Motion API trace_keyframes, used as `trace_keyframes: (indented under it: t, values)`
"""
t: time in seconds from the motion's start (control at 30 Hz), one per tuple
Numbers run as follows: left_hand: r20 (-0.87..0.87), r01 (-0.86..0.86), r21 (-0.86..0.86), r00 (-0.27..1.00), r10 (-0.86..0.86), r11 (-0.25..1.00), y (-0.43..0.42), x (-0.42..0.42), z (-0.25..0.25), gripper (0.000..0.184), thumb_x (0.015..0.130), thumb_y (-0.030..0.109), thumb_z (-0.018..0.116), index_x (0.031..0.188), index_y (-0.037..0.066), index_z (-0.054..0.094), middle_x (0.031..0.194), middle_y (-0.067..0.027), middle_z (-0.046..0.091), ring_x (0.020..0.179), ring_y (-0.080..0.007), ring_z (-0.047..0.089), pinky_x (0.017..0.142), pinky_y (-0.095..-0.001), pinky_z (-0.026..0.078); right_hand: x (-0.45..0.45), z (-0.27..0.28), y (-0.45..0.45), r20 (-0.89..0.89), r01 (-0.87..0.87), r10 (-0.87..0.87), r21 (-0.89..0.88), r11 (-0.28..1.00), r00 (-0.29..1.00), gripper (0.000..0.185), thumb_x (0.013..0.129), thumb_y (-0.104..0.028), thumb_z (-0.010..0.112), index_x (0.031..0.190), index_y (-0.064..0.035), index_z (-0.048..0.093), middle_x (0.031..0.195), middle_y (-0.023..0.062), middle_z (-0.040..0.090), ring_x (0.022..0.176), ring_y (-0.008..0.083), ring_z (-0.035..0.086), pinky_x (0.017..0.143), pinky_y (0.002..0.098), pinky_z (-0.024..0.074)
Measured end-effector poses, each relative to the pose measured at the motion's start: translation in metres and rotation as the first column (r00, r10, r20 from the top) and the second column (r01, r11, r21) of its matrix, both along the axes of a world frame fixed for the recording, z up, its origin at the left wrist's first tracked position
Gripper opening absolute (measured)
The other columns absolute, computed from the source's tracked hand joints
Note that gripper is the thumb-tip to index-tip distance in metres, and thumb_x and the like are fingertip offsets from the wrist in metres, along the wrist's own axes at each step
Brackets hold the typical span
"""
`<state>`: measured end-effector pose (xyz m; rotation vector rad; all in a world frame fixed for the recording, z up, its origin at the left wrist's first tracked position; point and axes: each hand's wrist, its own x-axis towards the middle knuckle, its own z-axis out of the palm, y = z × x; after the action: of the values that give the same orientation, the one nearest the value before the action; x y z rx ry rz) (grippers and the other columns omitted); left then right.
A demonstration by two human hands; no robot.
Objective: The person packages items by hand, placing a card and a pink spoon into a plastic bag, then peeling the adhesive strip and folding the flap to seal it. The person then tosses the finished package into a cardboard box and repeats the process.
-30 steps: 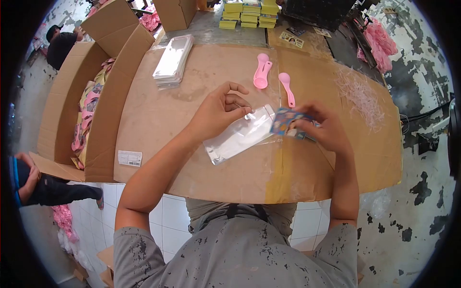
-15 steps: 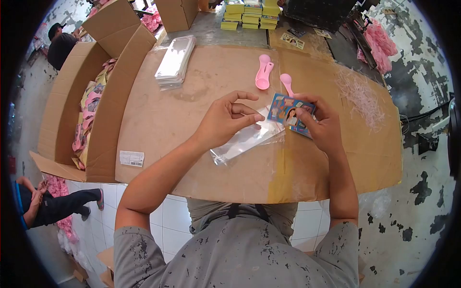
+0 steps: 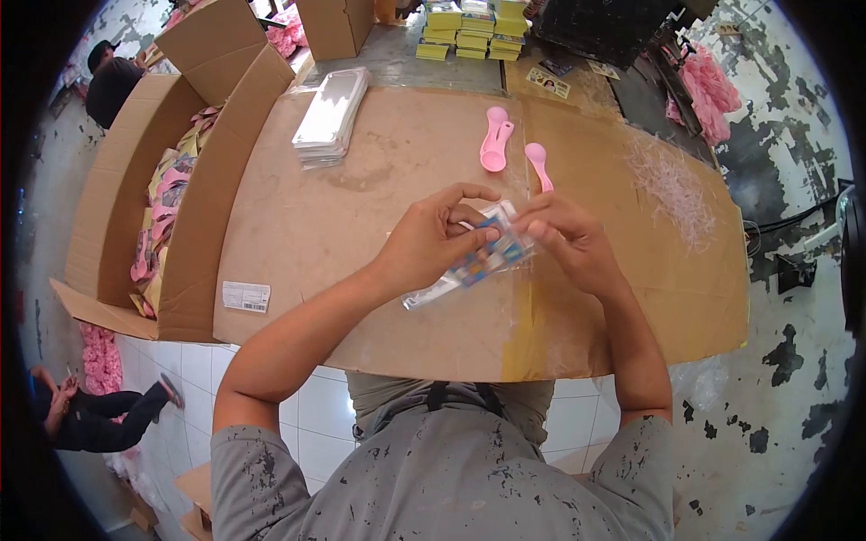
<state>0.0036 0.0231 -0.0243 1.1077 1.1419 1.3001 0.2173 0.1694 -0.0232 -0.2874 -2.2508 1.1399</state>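
My left hand [image 3: 437, 236] pinches a clear plastic bag [image 3: 431, 293] between thumb and fingers, just above the cardboard-covered table. Inside the bag lies a blue printed card [image 3: 487, 260], seen through the film. At the bag's upper right end is my right hand [image 3: 570, 242], its fingertips blurred by motion; whether they grip the film I cannot tell. Beyond the hands lie a pink measuring spoon set [image 3: 494, 140] and a single pink spoon [image 3: 537, 162].
A stack of clear bags [image 3: 330, 113] lies at the table's back left. An open carton [image 3: 212, 194] of packed pink spoons stands left. Stacks of yellow-edged cards [image 3: 471, 34] are at the back. Plastic strips [image 3: 672, 194] lie right. Two other people are on the left.
The blue card has gone from my right hand into the clear bag. My left hand has closed on the bag, and my right hand has moved to its upper end.
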Motion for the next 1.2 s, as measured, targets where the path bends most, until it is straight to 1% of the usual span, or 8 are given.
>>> trace_keyframes:
  t: [0.2, 0.3, 0.5, 0.6, 0.8, 1.0, 1.07, 1.2]
  values:
    - [0.05, -0.06, -0.01, 0.997, 0.06, 0.998, 0.002, -0.005, -0.005, 0.039, 0.1, 0.007, 0.07, 0.136, -0.003, 0.06, 0.109, -0.0105, 0.076, 0.092, -0.0089, 0.072, 0.074, -0.0222, 0.058, -0.013, 0.005, 0.04, 0.335, 0.341, -0.446, 0.327, 0.881, 0.83, 0.022, 0.095, -0.021, 0.069, 0.105, -0.0004, 0.072, 0.097, 0.0137, 0.07, 0.09, 0.0257, 0.068, 0.082, 0.0359, 0.0532]
    - [0.01, -0.05, -0.052, 0.999, 0.051, 0.997, 0.003, -0.014, -0.01, 0.037, 0.1, 0.008, 0.071, 0.134, -0.004, 0.061, 0.109, -0.0103, 0.076, 0.092, -0.0093, 0.072, 0.078, -0.0234, 0.059, -0.015, 0.002, 0.058, 0.331, 0.311, -0.48, 0.45, 0.837, 0.812, 0.019, 0.094, -0.017, 0.068, 0.1, 0.0009, 0.072, 0.095, 0.015, 0.069, 0.084, 0.028, 0.066, 0.078, 0.0365, 0.0526]
    - [0.075, -0.104, 0.066, 0.992, 0.099, 0.992, 0.0, -0.017, -0.005, 0.036, 0.1, 0.009, 0.07, 0.132, -0.005, 0.061, 0.106, -0.0104, 0.076, 0.095, -0.0099, 0.072, 0.08, -0.0242, 0.059, 0.002, 0.054, 0.013, 0.235, 0.141, -0.152, 0.062, 0.988, 0.96, 0.014, 0.095, -0.008, 0.06, 0.098, 0.0024, 0.07, 0.088, 0.0078, 0.065, 0.078, 0.0142, 0.062, 0.071, 0.0319, 0.0492]
    - [0.064, -0.065, 0.024, 0.996, 0.063, 0.998, -0.001, -0.014, -0.003, 0.035, 0.1, 0.009, 0.07, 0.132, -0.005, 0.061, 0.106, -0.0107, 0.077, 0.095, -0.0097, 0.072, 0.08, -0.0236, 0.059, 0.002, 0.056, -0.001, 0.06, 0.242, -0.241, 0.001, 0.97, 0.969, 0.014, 0.096, -0.006, 0.059, 0.098, 0.0021, 0.07, 0.086, 0.0052, 0.063, 0.076, 0.0098, 0.058, 0.069, 0.0286, 0.0466]
    - [-0.036, -0.023, -0.02, 0.999, 0.022, 1.0, -0.004, -0.01, 0.006, 0.034, 0.101, 0.01, 0.069, 0.131, -0.005, 0.063, 0.108, -0.0114, 0.077, 0.095, -0.01, 0.072, 0.081, -0.025, 0.059, 0.001, 0.056, -0.002, 0.118, 0.144, -0.158, 0.12, 0.982, 0.98, 0.016, 0.097, -0.005, 0.057, 0.1, 0.0008, 0.072, 0.086, 0.0059, 0.063, 0.076, 0.0121, 0.06, 0.071, 0.0271, 0.0485]
    - [0.04, 0.03, 0.032, 0.999, -0.031, 0.999, 0.0, -0.007, -0.009, 0.033, 0.103, 0.012, 0.068, 0.131, -0.004, 0.064, 0.111, -0.0105, 0.077, 0.094, -0.0098, 0.072, 0.079, -0.0256, 0.059, -0.018, 0.046, -0.036, 0.116, 0.075, -0.075, 0.004, 0.997, 0.99, 0.045, 0.101, -0.009, 0.055, 0.146, -0.004, 0.054, 0.133, 0.0149, 0.065, 0.115, 0.0229, 0.062, 0.103, 0.038, 0.0466]
    - [0.079, 0.084, 0.038, 0.993, -0.087, 0.996, -0.001, -0.009, -0.007, 0.034, 0.103, 0.012, 0.067, 0.133, -0.003, 0.062, 0.11, -0.01, 0.077, 0.095, -0.0092, 0.072, 0.082, -0.0259, 0.058, -0.02, 0.041, -0.035, 0.177, -0.164, 0.182, -0.11, 0.98, 0.967, 0.052, 0.104, -0.013, 0.055, 0.154, -0.0044, 0.044, 0.151, 0.0153, 0.052, 0.135, 0.0252, 0.051, 0.115, 0.0401, 0.0364]
    - [0.131, 0.133, -0.001, 0.983, -0.132, 0.991, -0.007, -0.012, 0.006, 0.038, 0.103, 0.013, 0.066, 0.138, -0.001, 0.058, 0.108, -0.0077, 0.076, 0.097, -0.0086, 0.07, 0.087, -0.0253, 0.056, -0.023, 0.042, -0.024, -0.123, -0.346, 0.328, -0.473, 0.811, 0.937, 0.054, 0.107, -0.021, 0.054, 0.157, -0.0037, 0.041, 0.164, 0.0138, 0.041, 0.152, 0.0262, 0.035, 0.124, 0.0423, 0.0261]
